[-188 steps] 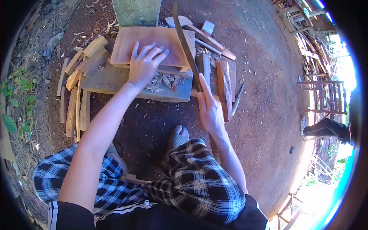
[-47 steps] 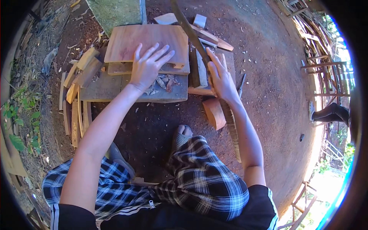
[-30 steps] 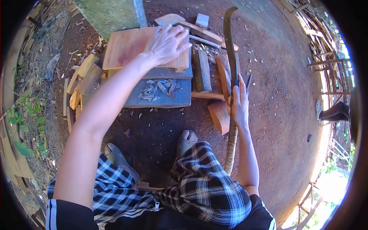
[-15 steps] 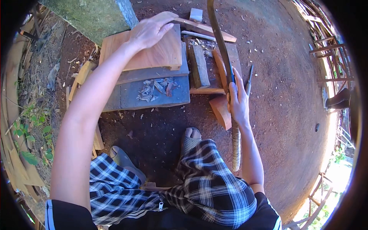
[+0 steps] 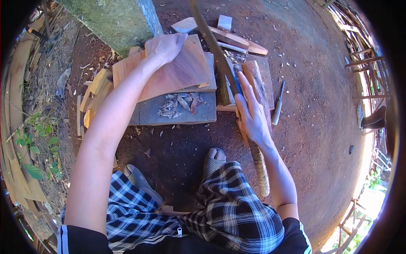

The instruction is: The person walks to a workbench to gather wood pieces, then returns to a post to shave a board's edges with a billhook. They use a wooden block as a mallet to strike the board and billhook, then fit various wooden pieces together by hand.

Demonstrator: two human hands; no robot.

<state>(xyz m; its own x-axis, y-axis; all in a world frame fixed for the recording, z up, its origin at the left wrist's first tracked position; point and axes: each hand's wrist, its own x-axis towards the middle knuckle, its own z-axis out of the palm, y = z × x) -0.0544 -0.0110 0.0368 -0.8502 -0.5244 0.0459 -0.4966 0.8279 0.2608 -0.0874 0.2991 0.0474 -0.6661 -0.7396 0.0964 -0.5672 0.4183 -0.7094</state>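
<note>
My left hand (image 5: 165, 48) is closed at the far edge of a flat wooden board (image 5: 186, 70); its fingertips are partly hidden. The board lies at an angle over a low grey block (image 5: 146, 111), with dry shavings (image 5: 179, 106) in front of it. In my right hand (image 5: 253, 116) is a long curved knife, its dark blade (image 5: 218, 55) pointing up and away to the left. The pale wrapped handle (image 5: 260, 171) runs down beside my forearm. A rough wood billet (image 5: 255, 80) lies just beyond that hand.
A chisel-like tool (image 5: 278, 103) with a pale handle lies on the dirt at right. Wood strips (image 5: 237, 39) and a small block (image 5: 224, 23) lie beyond the board. A mossy stone slab (image 5: 114, 23) stands at far left, wood offcuts (image 5: 96, 91) below it.
The board has turned and sits askew on the block. My left hand has moved off the long wood strip and curled at the board's edge. The knife's blade leans further left.
</note>
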